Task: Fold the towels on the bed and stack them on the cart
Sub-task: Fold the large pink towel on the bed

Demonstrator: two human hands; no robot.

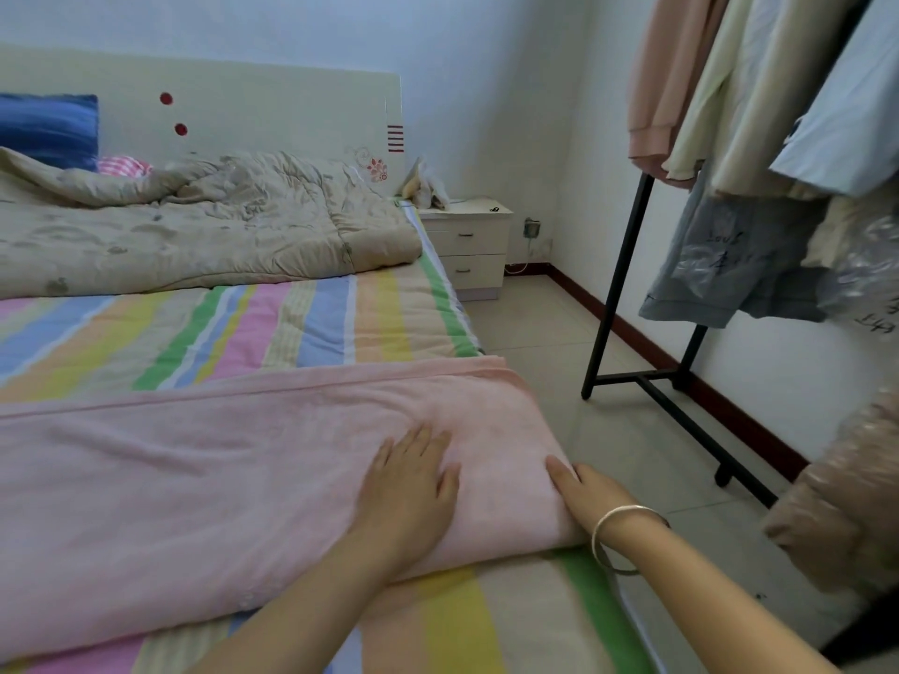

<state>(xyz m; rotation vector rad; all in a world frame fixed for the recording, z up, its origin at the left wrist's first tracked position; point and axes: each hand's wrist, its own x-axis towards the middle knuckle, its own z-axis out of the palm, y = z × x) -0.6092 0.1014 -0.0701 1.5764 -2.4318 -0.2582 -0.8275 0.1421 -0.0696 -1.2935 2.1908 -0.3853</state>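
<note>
Right hand [581, 493], bangle [618, 537] on wrist, at right edge of pink towel [233, 469]; thumb on top, fingers tucked under the edge, apparently pinching it, hold not fully visible. Left hand [406, 493] flat on towel, palm down, fingers spread, gripping nothing. Towel spread across near end of bed [292, 328], on striped sheet, right edge at bed's side. Beyond: rumpled beige quilt [194, 226], blue pillow [48, 128], headboard [272, 109]. White nightstand [469, 245] beside bed. Right: black clothes rack [627, 284] with hanging garments. Cart not seen.
</note>
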